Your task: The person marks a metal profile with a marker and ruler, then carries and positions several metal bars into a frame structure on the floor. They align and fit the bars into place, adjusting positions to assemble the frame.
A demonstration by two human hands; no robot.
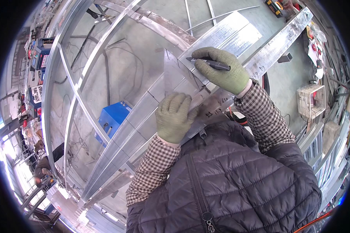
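Observation:
My right hand [221,72], in a green work glove, is closed round a black marker pen [217,65]. The pen's tip points left, over the near end of a wide, ribbed silver metal profile [225,33]. Lower and to the left, my gloved left hand [174,118] has its fingers together, curled over a shiny flat metal piece [175,75]; its grip is partly hidden. Under both hands run long metal sections [130,124], crossed by thin dark lines. A metal bar [278,44] with black handwritten marks lies along the right.
A blue metal box [114,118] stands on the floor at left, near curved metal frames [76,87] and loose cables. At right are a white plastic crate [312,101] and stacked metal profiles [324,149]. Another person [44,167] is at the far left edge.

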